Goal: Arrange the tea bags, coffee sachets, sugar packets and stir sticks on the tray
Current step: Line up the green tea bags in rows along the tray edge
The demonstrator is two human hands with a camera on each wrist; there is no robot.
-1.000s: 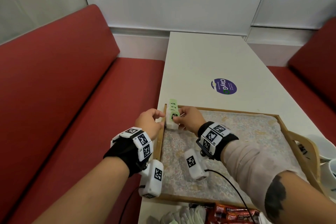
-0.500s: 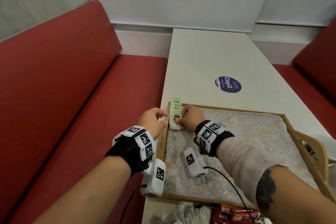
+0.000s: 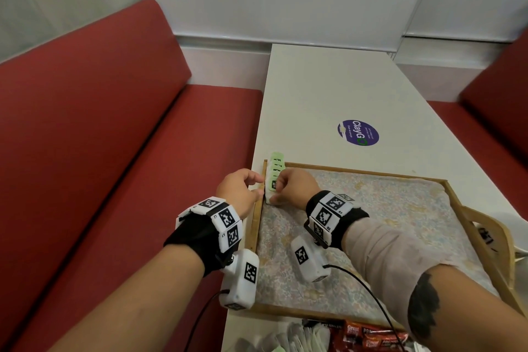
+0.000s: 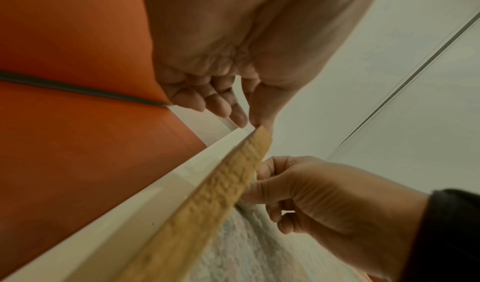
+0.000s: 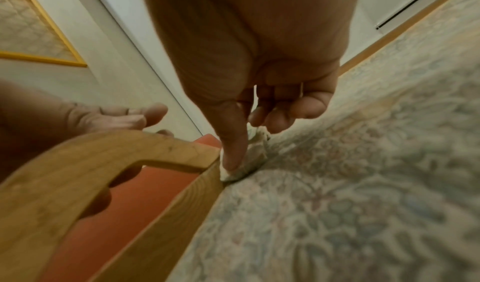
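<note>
Tea-bag step in hand: right hand [image 3: 294, 186] pinches the nearest of the tea bags [image 3: 275, 177] lined along the tray [image 3: 354, 171] left rim, left hand [image 3: 238, 190] loosely curled, empty, outside it; next, sachets [image 3: 371, 336] need fetching.

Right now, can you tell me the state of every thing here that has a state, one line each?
Green tea bags: lined up overlapping along the tray's left wall, the row's far end sticking out over the rim.
Tray: flat on the table, mostly bare.
Red coffee sachets: still off the tray, piled at its near edge.
Left hand: loosely curled, touching the tray's rim.
Right hand: pinching the nearest tea bag.
</note>
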